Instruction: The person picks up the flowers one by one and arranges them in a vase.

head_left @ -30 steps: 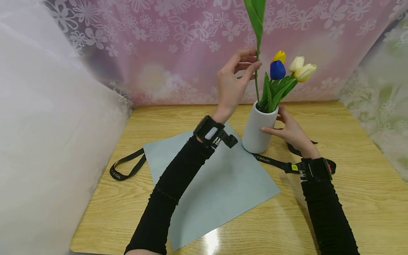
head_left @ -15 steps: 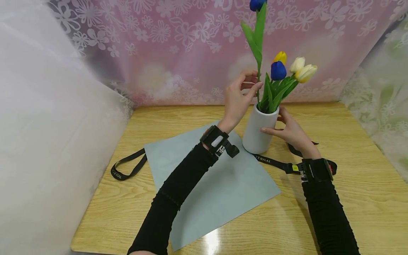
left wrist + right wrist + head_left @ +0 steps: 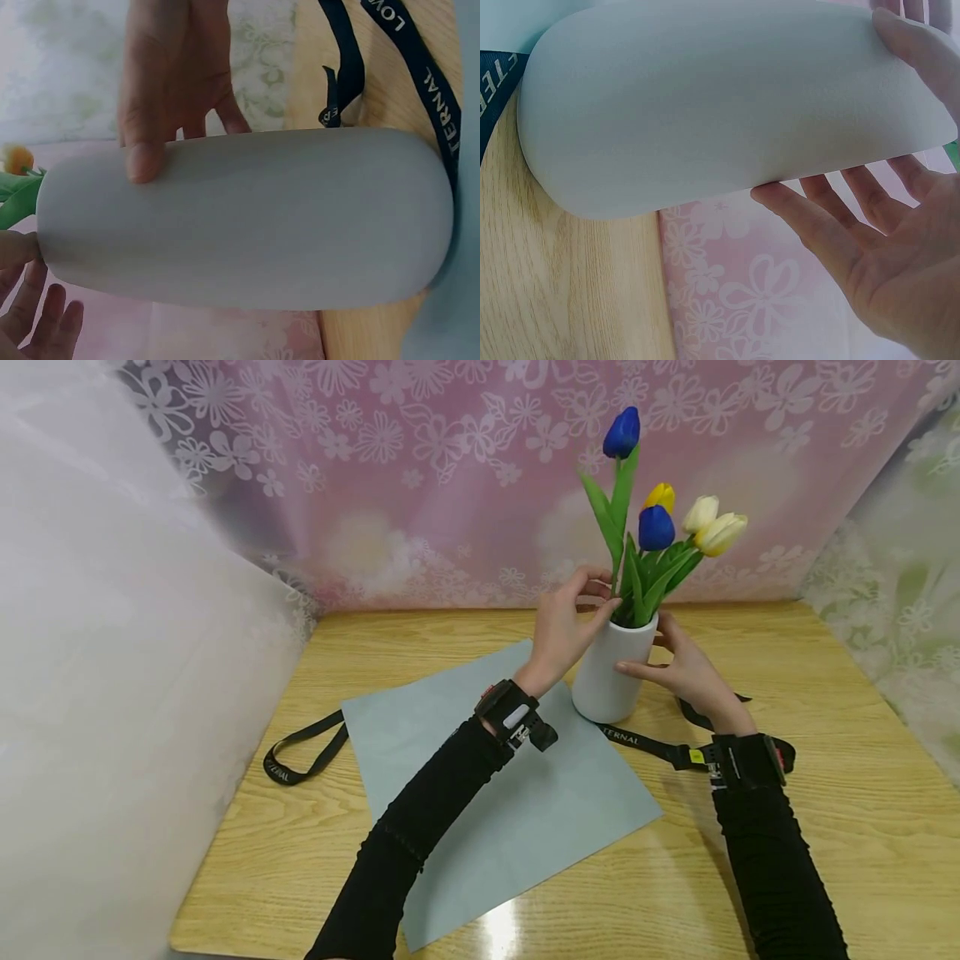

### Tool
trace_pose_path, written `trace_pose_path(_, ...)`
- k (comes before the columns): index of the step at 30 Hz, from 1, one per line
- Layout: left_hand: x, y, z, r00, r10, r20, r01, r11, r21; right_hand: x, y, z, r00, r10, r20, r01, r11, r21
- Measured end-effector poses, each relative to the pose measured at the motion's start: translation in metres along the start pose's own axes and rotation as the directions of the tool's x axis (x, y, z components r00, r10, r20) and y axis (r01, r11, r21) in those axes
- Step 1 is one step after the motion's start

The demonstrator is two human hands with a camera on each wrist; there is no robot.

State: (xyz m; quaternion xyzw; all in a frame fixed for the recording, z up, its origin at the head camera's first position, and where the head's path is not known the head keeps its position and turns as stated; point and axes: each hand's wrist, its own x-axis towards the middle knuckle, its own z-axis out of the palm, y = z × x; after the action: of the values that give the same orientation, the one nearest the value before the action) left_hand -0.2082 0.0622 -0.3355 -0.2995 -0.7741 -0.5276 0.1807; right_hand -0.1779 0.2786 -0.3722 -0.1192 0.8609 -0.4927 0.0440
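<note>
My left hand (image 3: 567, 631) pinches the stem of a blue tulip (image 3: 621, 433) just above the rim of a white vase (image 3: 609, 681). The stem's lower end is hidden by the hand and rim. My right hand (image 3: 686, 672) grips the vase's right side, thumb across the front, fingers behind. Other tulips lean out of the vase: another blue tulip (image 3: 656, 528), a yellow tulip (image 3: 660, 496) and cream tulips (image 3: 718, 533). In the left wrist view the right thumb lies on the vase (image 3: 247, 225). Fingers of my right hand (image 3: 900, 277) touch the vase in the right wrist view.
A pale blue-grey sheet (image 3: 555, 827) lies on the wooden table (image 3: 847, 827), one corner by the vase base. A black lettered ribbon (image 3: 637, 739) emerges to the right of it, and a ribbon loop (image 3: 300, 760) to the left. A pink floral cloth (image 3: 420, 510) hangs behind.
My left hand has moved down with the blue tulip, lowering its stem into the vase. Its blossom has come into view from above. The right hand keeps its grip on the vase.
</note>
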Motion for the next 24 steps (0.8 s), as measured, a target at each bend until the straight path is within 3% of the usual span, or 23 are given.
trace_pose_path(5,-0.005,-0.005,0.002,1.0,0.009,0.009,-0.01,0.998,0.068,0.0,0.001,0.0,1.0,0.0,-0.001,0.0,1.0,-0.006)
trace_pose_path(12,-0.01,-0.003,0.003,1.0,-0.003,0.023,0.002,0.999,0.054,-0.001,-0.001,0.0,1.0,-0.005,-0.001,0.005,1.0,0.001)
trace_pose_path(19,-0.014,0.001,0.005,0.996,-0.089,0.032,0.087,0.994,0.067,-0.002,-0.001,0.0,1.0,-0.016,0.002,0.016,1.0,0.002)
trace_pose_path(24,-0.016,0.0,0.004,0.996,-0.088,0.008,0.088,0.995,0.054,-0.001,-0.001,0.0,1.0,-0.021,0.001,0.021,1.0,0.006)
